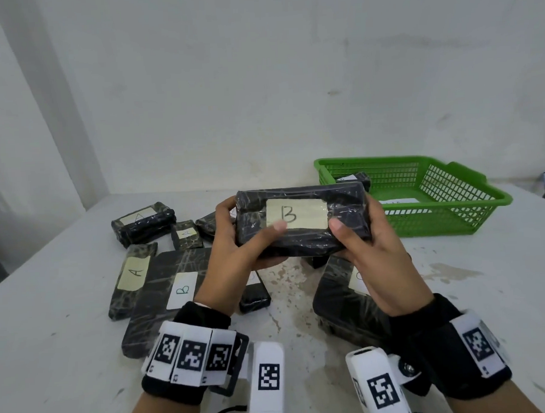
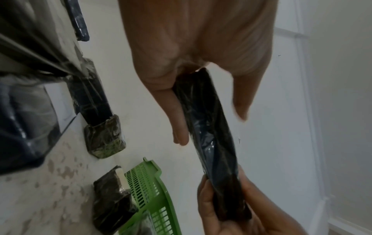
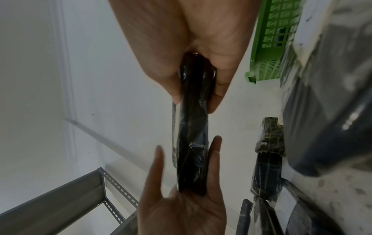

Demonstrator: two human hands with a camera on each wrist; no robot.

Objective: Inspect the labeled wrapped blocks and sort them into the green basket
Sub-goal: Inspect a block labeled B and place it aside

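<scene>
Both hands hold a black wrapped block (image 1: 303, 223) above the table, its pale label marked B facing me. My left hand (image 1: 235, 239) grips its left end, thumb on the label's lower left corner. My right hand (image 1: 363, 236) grips the right end, thumb by the label's lower right corner. The left wrist view shows the block (image 2: 213, 135) edge-on between fingers and thumb; the right wrist view shows the same block (image 3: 193, 127) pinched. The green basket (image 1: 452, 204) stands at the right rear of the table with at least two labeled blocks (image 1: 352, 179) inside.
Several wrapped blocks lie on the white table (image 1: 68, 340) under and left of my hands: two marked A (image 1: 133, 271) (image 1: 144, 221), a large flat one marked B (image 1: 175, 291), and a big one (image 1: 344, 300) under my right wrist. A grey metal shelf (image 3: 60, 206) stands off the table.
</scene>
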